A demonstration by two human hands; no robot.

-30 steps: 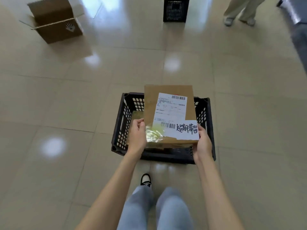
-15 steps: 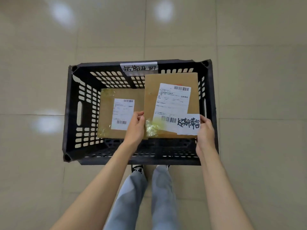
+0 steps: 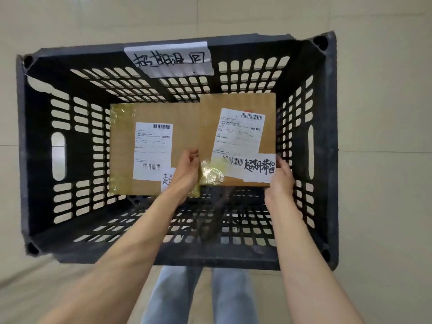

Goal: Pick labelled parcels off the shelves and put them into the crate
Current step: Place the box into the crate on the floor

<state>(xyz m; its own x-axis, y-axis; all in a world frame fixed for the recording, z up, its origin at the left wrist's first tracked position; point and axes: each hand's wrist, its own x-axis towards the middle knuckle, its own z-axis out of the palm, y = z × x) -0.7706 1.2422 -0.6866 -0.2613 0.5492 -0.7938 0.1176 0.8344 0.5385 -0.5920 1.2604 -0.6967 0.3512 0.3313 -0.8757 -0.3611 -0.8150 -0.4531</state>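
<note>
1. While both hands clamp the cardboard parcel (image 3: 236,141), left hand (image 3: 185,174) and right hand (image 3: 280,176) at its near corners, I hold it inside the black crate (image 3: 42,146).
2. One labelled parcel (image 3: 145,150) already lies beside it; this one remains unreleased.

Inside the black slotted plastic crate (image 3: 42,146), the flat brown cardboard parcel with a white label (image 3: 131,148) covers the left-middle floor. The second brown labelled cardboard parcel (image 3: 236,108) fills the right side, close to the right wall. Bare floor shows along the near wall and the far wall.
</note>
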